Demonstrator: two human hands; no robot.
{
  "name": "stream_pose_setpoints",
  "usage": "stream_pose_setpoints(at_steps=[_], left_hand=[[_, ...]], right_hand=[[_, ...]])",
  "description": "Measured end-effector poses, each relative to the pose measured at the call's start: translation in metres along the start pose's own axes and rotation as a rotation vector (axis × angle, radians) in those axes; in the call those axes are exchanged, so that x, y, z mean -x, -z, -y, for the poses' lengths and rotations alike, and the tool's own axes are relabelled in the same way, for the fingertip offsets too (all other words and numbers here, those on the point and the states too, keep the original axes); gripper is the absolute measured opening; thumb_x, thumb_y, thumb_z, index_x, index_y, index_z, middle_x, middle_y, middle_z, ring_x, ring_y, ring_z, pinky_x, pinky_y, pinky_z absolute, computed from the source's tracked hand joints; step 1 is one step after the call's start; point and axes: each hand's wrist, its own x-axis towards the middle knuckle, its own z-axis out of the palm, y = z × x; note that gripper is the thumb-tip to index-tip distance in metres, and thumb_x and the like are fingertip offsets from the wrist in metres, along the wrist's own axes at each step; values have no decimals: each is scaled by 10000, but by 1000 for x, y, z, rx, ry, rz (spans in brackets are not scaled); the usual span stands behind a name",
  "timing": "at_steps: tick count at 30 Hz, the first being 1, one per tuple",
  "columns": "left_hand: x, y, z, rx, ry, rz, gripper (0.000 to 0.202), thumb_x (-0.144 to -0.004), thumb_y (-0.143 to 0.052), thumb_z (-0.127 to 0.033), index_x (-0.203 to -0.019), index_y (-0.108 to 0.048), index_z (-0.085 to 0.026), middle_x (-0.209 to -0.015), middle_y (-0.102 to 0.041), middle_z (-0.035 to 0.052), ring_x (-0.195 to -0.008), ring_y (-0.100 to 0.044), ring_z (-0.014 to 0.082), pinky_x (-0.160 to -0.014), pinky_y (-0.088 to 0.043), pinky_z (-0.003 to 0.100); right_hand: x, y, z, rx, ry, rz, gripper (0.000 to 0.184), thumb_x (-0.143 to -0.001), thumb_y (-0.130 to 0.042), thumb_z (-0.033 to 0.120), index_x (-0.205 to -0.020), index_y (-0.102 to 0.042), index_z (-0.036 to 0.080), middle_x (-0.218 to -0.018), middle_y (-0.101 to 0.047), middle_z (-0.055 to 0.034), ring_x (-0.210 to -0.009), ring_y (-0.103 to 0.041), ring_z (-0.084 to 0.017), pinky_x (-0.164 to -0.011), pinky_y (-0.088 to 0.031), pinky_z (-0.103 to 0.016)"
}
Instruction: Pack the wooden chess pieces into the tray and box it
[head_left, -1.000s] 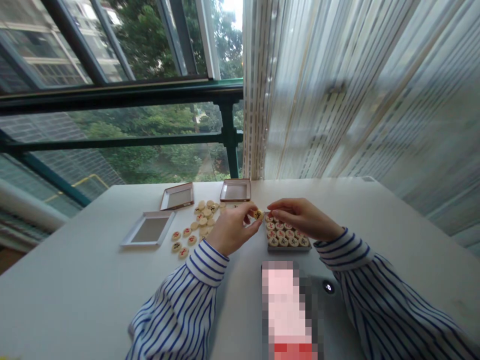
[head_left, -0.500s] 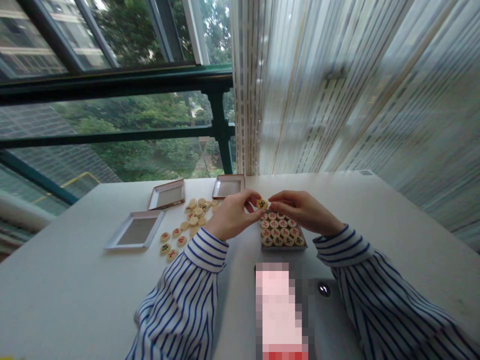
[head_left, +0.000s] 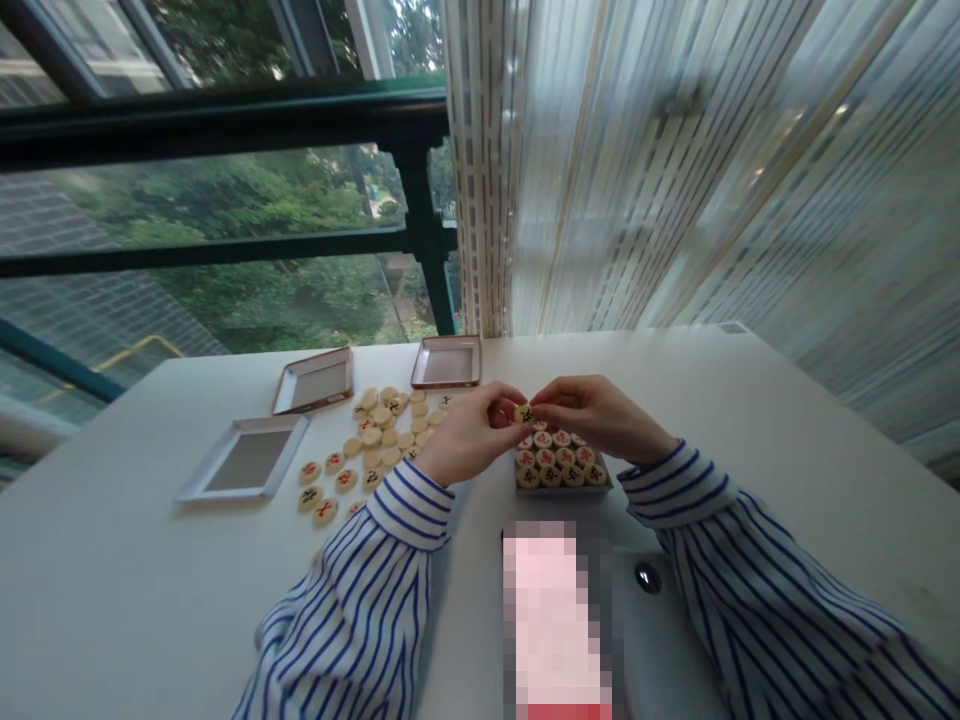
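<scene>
A round wooden Chinese chess piece (head_left: 523,414) with a black character is raised above the near box. My left hand (head_left: 474,430) pinches it between thumb and fingers from the left. From the right, the fingertips of my right hand (head_left: 592,415) close on the piece's other edge. Just below is a shallow box (head_left: 564,491) packed with rows of chess pieces, red characters in the middle rows and black in the front one. My hands hide the box's back part. Loose chess pieces (head_left: 388,437) lie scattered left of my left hand, some face up, others blank side up.
Three shallow trays or lids stand at the back left: a white one (head_left: 201,484), a brown-edged one (head_left: 350,375) and another (head_left: 447,385). Toward me, a blurred-out phone-like object (head_left: 555,610) lies beside a grey laptop-like slab (head_left: 652,640). A striped curtain (head_left: 585,180) hangs behind the white table.
My right hand has moved slightly left, and its fingertips now meet the piece that my left hand holds. The view has shifted, showing more loose pieces.
</scene>
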Motion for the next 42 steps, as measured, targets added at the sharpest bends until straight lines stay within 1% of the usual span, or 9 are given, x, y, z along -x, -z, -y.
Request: stream_pose_setpoints(at_steps=[7,11,17,23,27,31,36,39,42], left_hand=[[-2,-3,6,278,117,29,326,-678,-666,-262,-950,-540,-133,-761,-600,12,-689,-563,106,-635,-432,241],[-2,-4,6,326,147,13,318,-664,-675,-238,-937,-547,-137,-761,-609,8,-703,-574,109,-661,-443,252],[-2,-7,4,398,148,-6,273,-668,-671,-219,-905,-561,-138,-700,-604,-11,-655,-573,94,-645,-446,242],[-2,-2,-2,354,168,-7,251,-688,-667,-231,-903,-592,-125,-718,-631,15,-681,-591,108,-678,-458,262],[-2,0,-5,453,215,-71,295,-667,-687,-205,-925,-571,-123,-734,-623,14,-660,-604,106,-670,-486,272],[-1,-1,-6,521,218,-112,256,-660,-699,-228,-851,-574,-113,-732,-629,18,-658,-606,102,-684,-502,278],[-2,-2,-6,519,182,-115,235,-656,-700,-236,-830,-594,-118,-732,-657,23,-670,-608,102,-697,-498,266],[-2,-3,-5,504,191,-137,241,-668,-688,-249,-844,-583,-121,-690,-660,20,-647,-608,108,-677,-497,271],[-3,-3,-5,525,191,-147,272,-670,-685,-256,-877,-570,-121,-677,-661,19,-635,-606,106,-673,-492,271]], right_hand=[[0,-1,-2,-45,13,-6,193,-693,-645,309,-755,-637,127,-662,-648,-29,-591,-567,-106,-550,-447,-248],[1,-1,0,-32,7,5,203,-705,-635,312,-768,-636,120,-629,-629,-18,-534,-522,-84,-498,-415,-232],[2,0,4,-28,34,-10,169,-693,-643,294,-746,-624,134,-628,-629,-14,-552,-541,-90,-513,-430,-233],[2,-2,3,-47,37,21,209,-695,-653,327,-772,-596,141,-635,-618,-4,-529,-515,-77,-485,-408,-217],[5,-3,6,-26,36,37,208,-732,-625,332,-810,-563,150,-666,-624,-5,-545,-517,-80,-456,-384,-202],[9,-4,9,2,26,69,234,-757,-600,337,-907,-532,172,-682,-630,4,-522,-503,-80,-407,-347,-186],[11,-5,8,121,115,76,307,-804,-541,312,-1088,-529,198,-733,-632,0,-568,-532,-94,-457,-388,-203],[12,-5,10,323,232,-2,252,-802,-548,299,-1024,-582,184,-751,-644,-13,-628,-556,-106,-575,-430,-236],[13,-5,12,521,299,-59,215,-795,-561,291,-978,-601,187,-756,-647,-12,-637,-555,-106,-607,-421,-244]])
